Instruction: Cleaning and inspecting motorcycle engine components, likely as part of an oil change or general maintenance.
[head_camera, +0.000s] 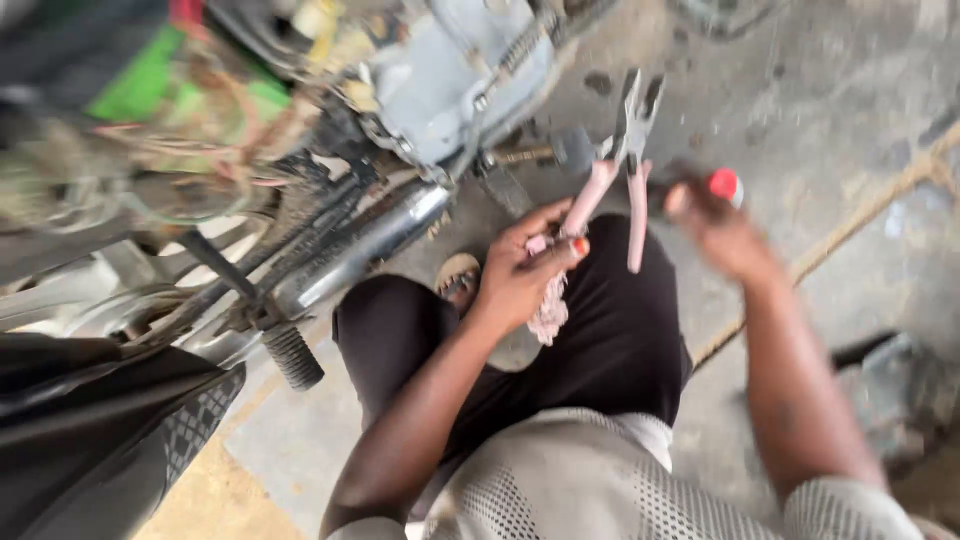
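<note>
A: Where are the pliers (622, 150) to be found, and how are they held?

B: They are gripped by the left hand (520, 275), low on one pink handle. The fingers (553, 247) of that hand are curled tight round it, together with a scrap of pale rag (548, 312) that hangs below the palm. The second handle is left free and hangs down to the right.

A: How is the long axis laid?

B: It runs up and away from the person, tilted slightly right, so that the metal nose is pointed toward the underside of the motorcycle (300, 140). The nose is seen just right of a bolt (525, 155) that sticks out from the grey engine casing (450, 75), near it but not touching, as far as the blur allows.

A: And the right hand (725, 235)?

B: It is held just beside the free handle, to the right of it and apart from it. A dark tool with a red cap (724, 184) seems to be clasped there; the fingers appear closed, though motion blur hides the grip.

A: Which hand is nearer the bolt?

B: The left, by way of the pliers. Everything is carried above the knees, over the concrete floor (830, 90).
</note>
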